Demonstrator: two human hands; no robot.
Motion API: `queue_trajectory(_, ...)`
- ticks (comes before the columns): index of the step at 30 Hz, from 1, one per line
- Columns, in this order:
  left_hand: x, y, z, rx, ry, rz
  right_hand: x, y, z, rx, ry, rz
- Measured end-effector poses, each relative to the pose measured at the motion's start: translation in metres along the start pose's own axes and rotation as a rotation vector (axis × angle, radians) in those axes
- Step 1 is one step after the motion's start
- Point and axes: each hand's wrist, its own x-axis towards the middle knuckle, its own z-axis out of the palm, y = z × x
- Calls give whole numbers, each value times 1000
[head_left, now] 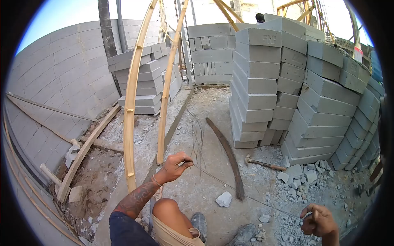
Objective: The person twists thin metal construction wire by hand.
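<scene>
A thin wire [221,180] runs taut and slanting between my two hands above the concrete floor. Its upper left end is pinched in my left hand [174,166], in front of a bamboo pole. At the lower right, my right hand [318,220] has its fingers curled round the other end. A bundle of thin dark wires [226,158] lies on the floor beyond the held wire. A few loose wires [197,131] lie to the left of the bundle. A hammer [264,163] rests on the floor right of the bundle.
Tall stacks of grey blocks [256,86] stand at the right. Rubble [301,178] lies at their foot. Bamboo poles [130,102] rise at the left, before another block stack [139,84] and a block wall [61,67]. A person's head [259,18] shows behind the far wall.
</scene>
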Motion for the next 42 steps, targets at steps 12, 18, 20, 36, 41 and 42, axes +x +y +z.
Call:
queue_trajectory(12, 21, 2, 17, 166, -76, 179, 6, 105, 27, -1167, -171, 182)
queue_trajectory(18, -5, 12, 44, 114, -156, 168, -8, -6, -15, -208, 466, -434)
queue_trajectory(20, -4, 22, 41, 55, -52, 241, 28, 17, -54, -480, 805, -196)
queue_trajectory(36, -21, 37, 34, -24, -437, 4, 18, 76, -63, -1210, 646, -44)
queue_trajectory(41, -7, 7, 19, 80, -204, -147, -3, 76, 63, -535, -818, 179)
queue_trajectory(42, -13, -5, 24, 111, -204, -121, -11, 39, 66, -542, -777, -1)
